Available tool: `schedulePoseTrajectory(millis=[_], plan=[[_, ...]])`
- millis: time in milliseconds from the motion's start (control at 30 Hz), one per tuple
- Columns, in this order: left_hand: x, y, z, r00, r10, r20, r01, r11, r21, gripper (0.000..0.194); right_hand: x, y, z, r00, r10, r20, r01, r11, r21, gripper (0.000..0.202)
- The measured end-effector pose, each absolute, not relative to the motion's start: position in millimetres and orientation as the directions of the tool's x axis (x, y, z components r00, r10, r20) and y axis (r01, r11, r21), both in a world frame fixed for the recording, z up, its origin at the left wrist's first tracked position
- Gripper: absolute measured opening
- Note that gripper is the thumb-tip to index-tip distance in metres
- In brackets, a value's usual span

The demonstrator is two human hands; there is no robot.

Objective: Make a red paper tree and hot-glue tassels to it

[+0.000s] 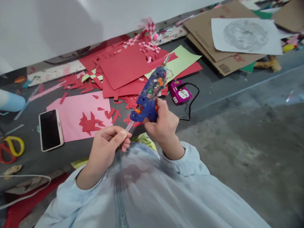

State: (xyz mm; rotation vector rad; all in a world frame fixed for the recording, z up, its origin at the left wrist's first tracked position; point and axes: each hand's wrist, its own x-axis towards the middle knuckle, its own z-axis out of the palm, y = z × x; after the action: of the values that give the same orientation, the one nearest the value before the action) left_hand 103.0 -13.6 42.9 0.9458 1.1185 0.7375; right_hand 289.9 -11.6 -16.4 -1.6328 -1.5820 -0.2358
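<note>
Soft, moderately bright light is falling evenly over the fingers (162,109), and the blue glue gun (146,96) in their grip is showing fairly clear edges. Beyond them to the left, a blurry grey shadow is darkening the white board (114,15). Well right of the fingers, the concrete floor (237,136) is catching a pale bluish sheen (more haze than hard glare). Straight beyond the fingers, the checkered paper (150,27) is smearing into a ghosted blur. Far left of them, wide-angle distortion is stretching the bottle (11,100); nearer the wearer, the pale jacket (152,199) is looking soft and low in contrast.
</note>
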Motion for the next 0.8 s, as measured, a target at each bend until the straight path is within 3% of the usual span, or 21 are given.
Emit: schedulePoseTrajectory(millis=[100, 300, 400, 800], plan=[[104.8, -12.2, 45.2, 0.297, 0.862, -0.410, -0.047, 0.442, 0.896, 0.023, 289.2, -9.8, -18.6, 0.176, 0.697, 0.695, 0.897, 0.176, -0.404, 0.047], [100.2, -13.7, 46.8, 0.272, 0.949, -0.162, 0.164, 0.120, 0.979, 0.019, 285.7, -7.9, -18.2, 0.195, 0.740, 0.644, 0.899, 0.128, -0.419, 0.046], [97.2, -12.5, 47.5, 0.305, 0.946, -0.109, 0.214, 0.043, 0.976, 0.020, 283.8, -8.0, -17.9, 0.191, 0.744, 0.641, 0.893, 0.140, -0.427, 0.048], [90.2, -2.0, 59.3, 0.407, 0.872, -0.274, 0.256, 0.179, 0.950, 0.023, 285.0, -9.3, -18.9, 0.104, 0.711, 0.696, 0.912, 0.212, -0.352, 0.048]])
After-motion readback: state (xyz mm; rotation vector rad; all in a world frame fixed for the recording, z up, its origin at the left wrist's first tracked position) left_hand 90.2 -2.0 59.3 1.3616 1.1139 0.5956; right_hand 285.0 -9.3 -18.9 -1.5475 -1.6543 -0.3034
